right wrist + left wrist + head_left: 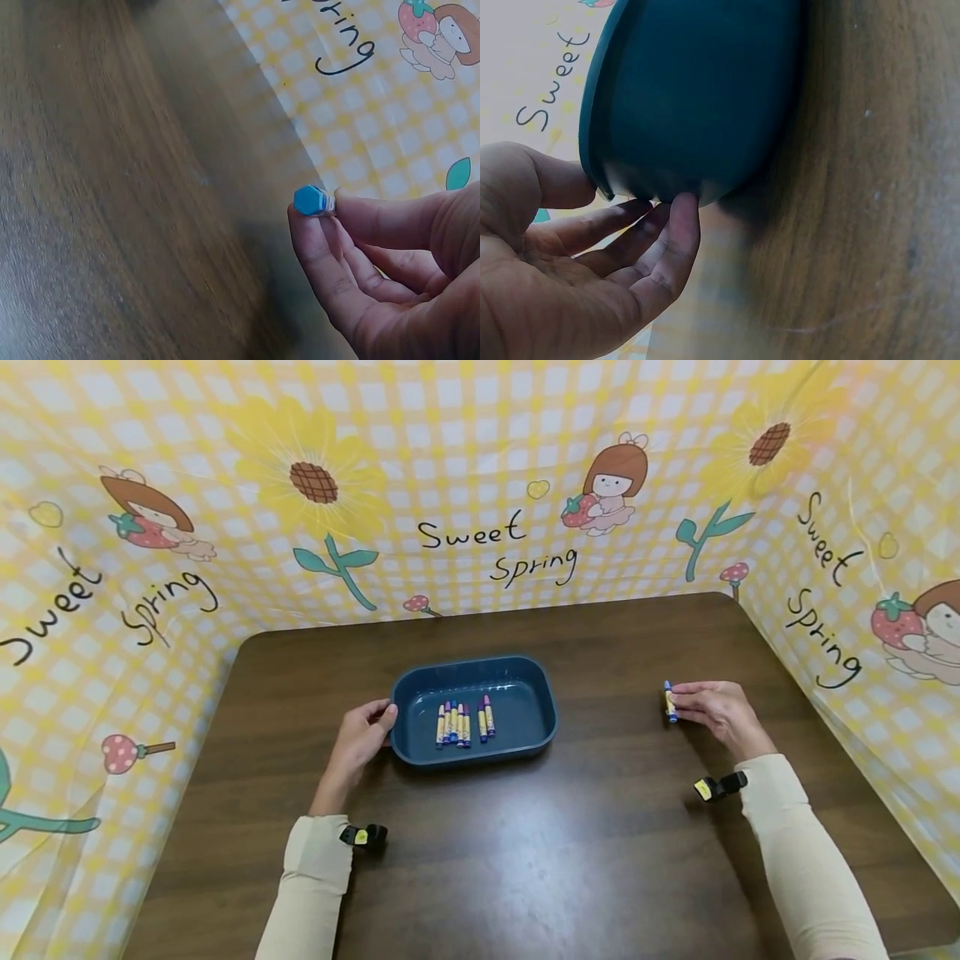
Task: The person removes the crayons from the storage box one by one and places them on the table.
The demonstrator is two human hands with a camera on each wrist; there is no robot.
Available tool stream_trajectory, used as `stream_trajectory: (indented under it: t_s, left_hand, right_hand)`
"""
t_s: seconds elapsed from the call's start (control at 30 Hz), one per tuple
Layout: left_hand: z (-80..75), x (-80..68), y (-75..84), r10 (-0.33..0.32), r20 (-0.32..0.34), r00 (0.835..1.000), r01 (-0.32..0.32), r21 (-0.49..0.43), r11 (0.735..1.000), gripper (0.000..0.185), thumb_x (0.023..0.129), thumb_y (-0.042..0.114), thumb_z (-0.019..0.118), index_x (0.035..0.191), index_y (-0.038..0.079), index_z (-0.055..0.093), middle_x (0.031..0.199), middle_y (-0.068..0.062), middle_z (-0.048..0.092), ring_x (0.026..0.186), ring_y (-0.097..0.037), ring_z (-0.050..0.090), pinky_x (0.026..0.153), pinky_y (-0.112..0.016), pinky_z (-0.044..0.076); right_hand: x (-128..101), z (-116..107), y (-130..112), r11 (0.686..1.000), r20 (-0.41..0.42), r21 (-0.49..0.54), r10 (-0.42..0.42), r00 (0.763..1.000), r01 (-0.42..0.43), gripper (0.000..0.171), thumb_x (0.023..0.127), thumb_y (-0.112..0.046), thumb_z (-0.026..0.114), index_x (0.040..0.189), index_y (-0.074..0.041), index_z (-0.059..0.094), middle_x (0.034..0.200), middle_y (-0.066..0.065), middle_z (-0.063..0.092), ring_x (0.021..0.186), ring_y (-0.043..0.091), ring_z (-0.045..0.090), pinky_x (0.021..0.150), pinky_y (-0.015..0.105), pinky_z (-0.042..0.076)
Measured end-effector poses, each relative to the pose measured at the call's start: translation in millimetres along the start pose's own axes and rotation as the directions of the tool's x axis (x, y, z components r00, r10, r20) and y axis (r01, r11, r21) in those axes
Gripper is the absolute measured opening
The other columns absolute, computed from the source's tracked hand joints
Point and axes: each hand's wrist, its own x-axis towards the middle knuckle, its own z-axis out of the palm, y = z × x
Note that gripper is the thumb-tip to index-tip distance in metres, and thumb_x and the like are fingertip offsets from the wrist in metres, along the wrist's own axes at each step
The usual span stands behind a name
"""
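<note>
L hand (pixel 358 739) grips L end of dark-blue rectangular plastic tray (pixel 522 714), thumb at rim, fingers on outer wall. R hand (pixel 720 710) pinches yellow-wrapped, blue-ended crayon (pixel 670 708), well R of tray; wrapper print too small to read. More yellow-wrapped crayons (pixel 453 724) in tray. Yellow/white checked cloth (pixel 465 452) reads "Sweet Spring".

A yellow-checked cloth (pixel 465 443) showing 2 sunflowers (pixel 313 482) surrounds a brown wooden table (pixel 600 860) on 3 sides
</note>
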Motion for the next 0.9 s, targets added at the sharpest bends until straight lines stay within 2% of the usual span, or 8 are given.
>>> stream_trajectory:
  t_s: [0.3,0.4,0.5,0.57,0.7,0.8,0.9]
  left_hand:
    - [-1.4,0.0,1.1,-0.004,-0.02,1.0,0.004,0.013,1.0,0.051,0.109,0.033,0.046,0.151,0.003,0.046,0.137,-0.019,0.053,0.111,-0.026,0.055,0.088,-0.027,0.057]
    - [-1.5,-0.4,1.2,-0.002,-0.022,1.0,0.002,0.01,1.0,0.051,0.109,0.032,0.046,0.151,0.003,0.046,0.137,-0.019,0.053,0.111,-0.026,0.055,0.091,-0.029,0.058]
    - [-1.2,-1.0,1.6,0.012,-0.025,1.0,-0.011,0.013,1.0,0.051,0.109,0.032,0.046,0.151,0.002,0.046,0.138,-0.02,0.054,0.111,-0.026,0.056,0.092,-0.03,0.058]
    - [-1.0,-1.4,2.2,0.02,-0.029,0.999,-0.019,0.015,1.0,0.051,0.109,0.032,0.047,0.15,0.001,0.046,0.138,-0.02,0.054,0.111,-0.026,0.056,0.091,-0.03,0.058]
    - [-0.1,-0.2,1.6,0.015,-0.035,0.999,-0.014,0.01,1.0,0.051,0.109,0.031,0.048,0.15,0.001,0.047,0.138,-0.02,0.055,0.11,-0.026,0.057,0.087,-0.026,0.058]
    - [0.6,-0.3,0.3,-0.002,-0.038,0.999,0.003,0.011,1.0,0.05,0.109,0.032,0.048,0.149,0.002,0.048,0.137,-0.02,0.055,0.109,-0.025,0.057,0.086,-0.025,0.058]
    - [1.0,-2.1,-1.4,-0.016,-0.039,0.999,0.017,0.019,1.0,0.05,0.109,0.032,0.048,0.149,0.003,0.048,0.137,-0.019,0.055,0.11,-0.026,0.056,0.089,-0.028,0.057]
  right_hand:
    - [8.6,3.4,-0.7,0.991,-0.044,-0.132,-0.008,0.999,0.002,0.026,0.092,0.008,0.067,0.078,-0.013,0.075,0.075,-0.006,0.073,0.07,0.005,0.07,0.069,0.022,0.061]
    - [11.3,5.0,-0.2,0.987,-0.064,-0.162,0.002,0.998,-0.012,0.023,0.091,0.008,0.068,0.079,-0.011,0.075,0.073,-0.007,0.073,0.069,0.006,0.07,0.069,0.023,0.061]
    - [12.6,7.8,0.2,0.977,-0.084,-0.212,-0.017,0.996,-0.001,0.013,0.091,0.007,0.069,0.086,-0.003,0.075,0.071,-0.008,0.072,0.067,0.004,0.07,0.068,0.023,0.061]
    - [13.5,10.1,0.5,0.963,-0.096,-0.268,-0.049,0.994,0.022,0.005,0.09,0.006,0.07,0.093,0.005,0.074,0.068,-0.011,0.071,0.066,0.002,0.069,0.067,0.022,0.06]
    - [14.1,15.9,0.7,0.912,-0.118,-0.406,-0.106,0.987,0.049,0.025,0.09,0.005,0.07,0.109,0.021,0.066,0.066,-0.011,0.069,0.061,-0.001,0.068,0.064,0.021,0.06]
    - [14.1,19.5,1.5,0.872,-0.145,-0.489,-0.115,0.983,0.03,0.03,0.09,0.005,0.07,0.113,0.023,0.063,0.066,-0.007,0.07,0.058,0.0,0.068,0.063,0.023,0.06]
    - [14.0,22.0,2.5,0.844,-0.164,-0.537,-0.115,0.98,0.01,0.028,0.09,0.004,0.071,0.11,0.022,0.065,0.067,-0.003,0.071,0.056,0.001,0.068,0.062,0.023,0.06]
